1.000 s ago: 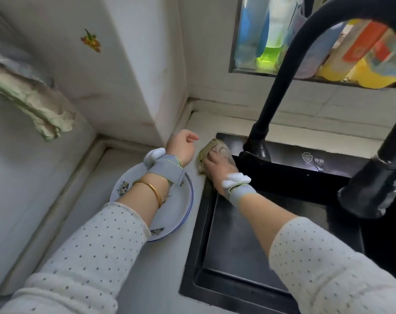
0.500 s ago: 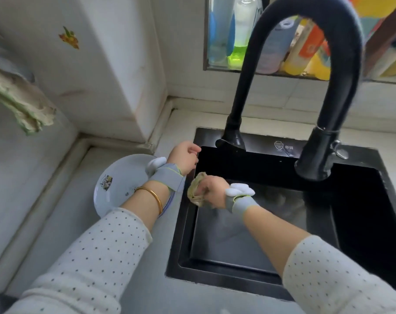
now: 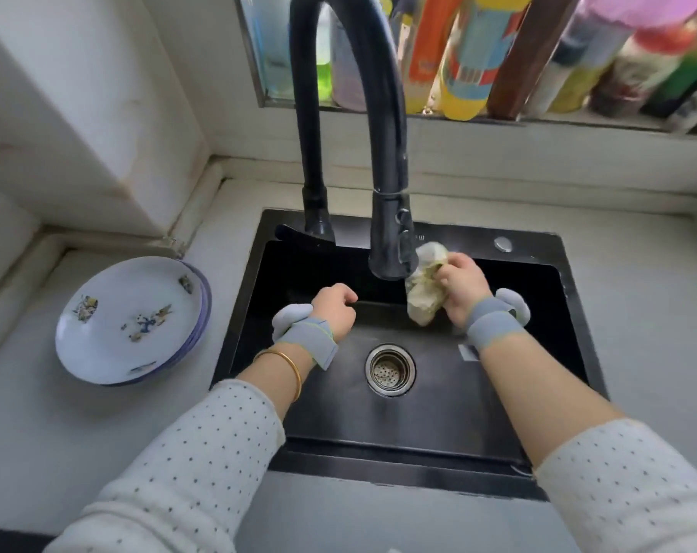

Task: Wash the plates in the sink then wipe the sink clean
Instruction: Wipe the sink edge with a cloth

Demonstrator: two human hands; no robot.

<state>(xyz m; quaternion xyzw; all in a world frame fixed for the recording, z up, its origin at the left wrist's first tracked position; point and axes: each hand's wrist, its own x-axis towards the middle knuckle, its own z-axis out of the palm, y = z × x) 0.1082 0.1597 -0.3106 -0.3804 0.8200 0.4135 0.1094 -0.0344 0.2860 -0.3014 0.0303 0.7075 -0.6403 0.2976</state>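
Head view: gripping a crumpled greenish-beige cloth [image 3: 424, 291] in the right hand [image 3: 462, 291], fingers curled round it, just right of the spout head of the black arched metal faucet [image 3: 391, 237]. Hovering the left hand [image 3: 335, 311] left of that spout, fingers curled, holding nothing visible. Leaving the stacked white blue-rimmed floral plates [image 3: 131, 317] well left of the faucet, on the grey counter [image 3: 27, 433], outside the black rectangular sink [image 3: 379, 459].

Probably risking knuckles or cloth knocking the low spout while wiping behind it, and perhaps a left elbow sweeping the plates. Finding open room across the basin floor nearer than the faucet, round the steel drain strainer [image 3: 390, 369]; tightening toward the back wall beneath the faucet.
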